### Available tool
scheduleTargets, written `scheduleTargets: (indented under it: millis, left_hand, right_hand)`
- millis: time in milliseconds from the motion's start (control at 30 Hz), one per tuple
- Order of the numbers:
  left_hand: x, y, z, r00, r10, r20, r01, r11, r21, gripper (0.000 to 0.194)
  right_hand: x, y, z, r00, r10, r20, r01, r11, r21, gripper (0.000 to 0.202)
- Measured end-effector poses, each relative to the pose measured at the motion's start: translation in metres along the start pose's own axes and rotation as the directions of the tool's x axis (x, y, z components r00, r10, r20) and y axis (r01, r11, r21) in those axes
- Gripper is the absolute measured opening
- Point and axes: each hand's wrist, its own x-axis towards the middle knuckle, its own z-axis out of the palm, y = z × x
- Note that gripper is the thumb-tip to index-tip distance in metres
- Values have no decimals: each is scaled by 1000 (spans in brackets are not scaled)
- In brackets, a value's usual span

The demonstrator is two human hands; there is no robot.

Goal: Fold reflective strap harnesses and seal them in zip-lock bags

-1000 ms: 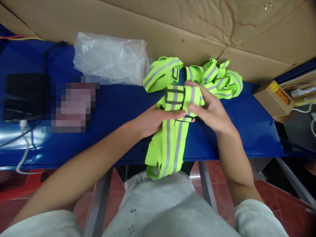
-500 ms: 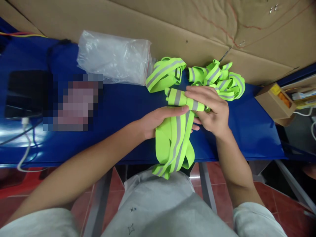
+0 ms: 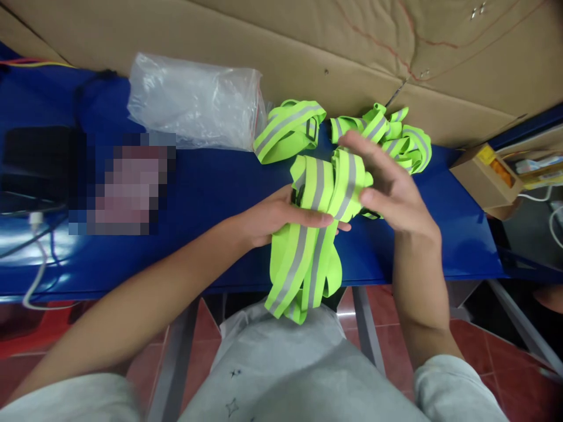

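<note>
My left hand [image 3: 285, 217] is closed around a neon-yellow reflective strap [image 3: 314, 181] with grey stripes, its thumb lying across the front. The strap is bunched in folds above that thumb, and its long loops [image 3: 303, 264] hang down over the table edge towards my lap. A dark buckle part shows at the left of the folds. My right hand [image 3: 396, 187] is at the right side of the folds, fingers and thumb apart. Its thumb tip is at the strap's edge; whether it presses on it I cannot tell.
On the blue table [image 3: 211, 193], a coiled reflective strap [image 3: 288, 132] and a tangled strap pile [image 3: 400, 140] lie by the cardboard wall [image 3: 281, 41]. A clear plastic bag [image 3: 193, 102], a black device [image 3: 37, 167] with a white cable and a blurred patch are left. A small cardboard box [image 3: 488, 181] stands right.
The rolled top of the strap has been turned and now shows upright folds. My right hand has loosened from around it and moved to the right, with its fingers spread.
</note>
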Motion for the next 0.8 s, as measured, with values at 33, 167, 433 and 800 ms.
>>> scheduleTargets:
  millis: [33,167,433,800]
  left_hand:
    - [0,-1,1,1000,-6,0,6,1000,-7,43]
    - [6,-10,3,993,4,-118,-17,995,-102,45]
    - [17,-15,-1,995,-44,-93,21,973,-228,30]
    - [4,-3,9,989,94,-110,-99,994,-45,33]
  right_hand:
    - [-1,3,3,998,51,21,-50,998,-34,70]
    - [-1,8,18,990,95,-106,-104,990,-91,62]
    - [0,0,40,917,-188,-353,71,945,-319,41]
    - [-17,2,46,870,-370,-326,154,832,-534,53]
